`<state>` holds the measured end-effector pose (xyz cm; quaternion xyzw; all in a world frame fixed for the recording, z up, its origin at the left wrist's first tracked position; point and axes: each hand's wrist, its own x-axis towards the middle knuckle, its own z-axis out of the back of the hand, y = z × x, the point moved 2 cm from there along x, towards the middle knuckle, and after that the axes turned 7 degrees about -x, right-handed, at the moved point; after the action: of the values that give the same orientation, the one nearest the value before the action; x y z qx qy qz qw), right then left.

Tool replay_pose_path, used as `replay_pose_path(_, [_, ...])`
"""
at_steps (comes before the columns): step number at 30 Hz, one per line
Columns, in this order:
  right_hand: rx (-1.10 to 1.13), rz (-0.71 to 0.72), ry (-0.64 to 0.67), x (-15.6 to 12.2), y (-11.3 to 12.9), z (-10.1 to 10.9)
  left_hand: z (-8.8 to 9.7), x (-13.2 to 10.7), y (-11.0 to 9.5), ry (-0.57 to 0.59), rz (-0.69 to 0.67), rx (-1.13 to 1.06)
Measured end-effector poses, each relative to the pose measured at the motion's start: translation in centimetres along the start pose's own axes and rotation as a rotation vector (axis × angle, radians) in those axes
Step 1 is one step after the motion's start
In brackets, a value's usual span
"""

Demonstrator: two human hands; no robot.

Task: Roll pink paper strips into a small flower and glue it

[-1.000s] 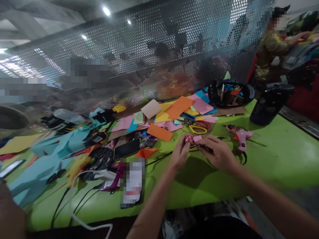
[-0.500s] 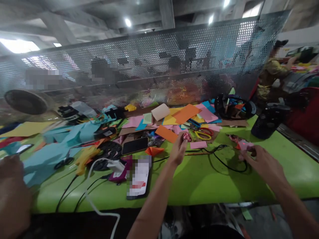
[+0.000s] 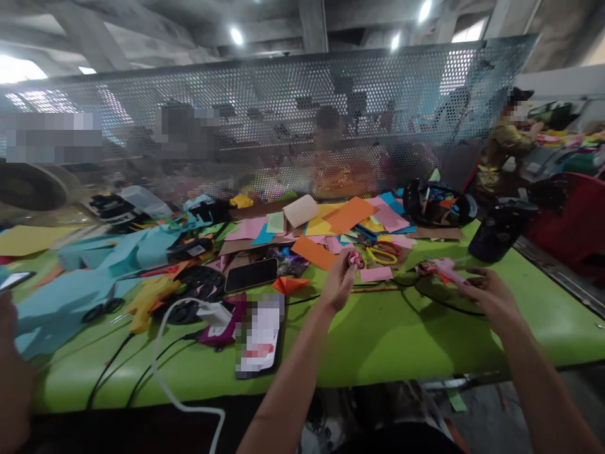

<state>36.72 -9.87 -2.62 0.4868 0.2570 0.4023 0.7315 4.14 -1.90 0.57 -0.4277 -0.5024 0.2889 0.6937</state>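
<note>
My left hand (image 3: 339, 284) is closed around a small coiled pink paper flower (image 3: 355, 258), held above the middle of the green table. My right hand (image 3: 494, 296) has its fingers on the handle of a pink hot glue gun (image 3: 444, 270), whose nozzle points left. From the gun a black cable (image 3: 444, 304) curves over the tabletop. Just beyond my left hand lie a pink paper strip (image 3: 376, 274) and scissors with yellow and red handles (image 3: 382, 253). An orange paper piece (image 3: 314, 253) is beside the flower.
Coloured paper sheets (image 3: 352, 215) cover the back of the table. Two phones, a yellow glue gun (image 3: 150, 304), black-handled scissors (image 3: 103, 309) and a white cable (image 3: 163, 384) are on the left. A dark tumbler (image 3: 496, 232) stands right. Another person's hand (image 3: 12, 372) shows at the left edge.
The pink glue gun has swung left and turned more level, with my right hand still on it. My left hand keeps the paper flower nearly in place. The camera view has shifted slightly.
</note>
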Motion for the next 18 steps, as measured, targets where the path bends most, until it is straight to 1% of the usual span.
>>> replay_pose_path(2, [0.238, -0.017, 0.026, -0.3, 0.4, -0.5, 0.0, 0.0, 0.0, -0.002, 0.016, -0.003])
replay_pose_path(4, [0.379, -0.058, 0.095, -0.7, 0.8, -1.4, 0.1, 0.0, 0.0, -0.005, 0.031, -0.005])
replay_pose_path(7, [0.439, -0.129, 0.263, -1.4, 1.3, -2.8, 0.1, 0.0, 0.1, -0.006, 0.036, -0.027])
replay_pose_path(8, [0.453, -0.136, 0.299, -1.7, 1.5, -3.1, 0.1, 0.0, 0.2, -0.007, 0.040, -0.040])
replay_pose_path(12, [0.593, -0.103, 0.326, -2.7, 3.0, -3.1, 0.1, 0.1, 0.8, -0.018, 0.072, -0.081])
replay_pose_path(13, [0.594, -0.079, 0.356, -3.0, 3.4, -3.0, 0.1, 0.1, 1.0, -0.020, 0.081, -0.081])
replay_pose_path(16, [0.476, 0.000, 0.544, -3.8, 4.5, -3.2, 0.1, 0.1, 1.3, -0.026, 0.101, -0.082])
replay_pose_path(18, [0.441, 0.008, 0.615, -4.1, 4.8, -3.6, 0.1, 0.0, 1.4, -0.024, 0.107, -0.088])
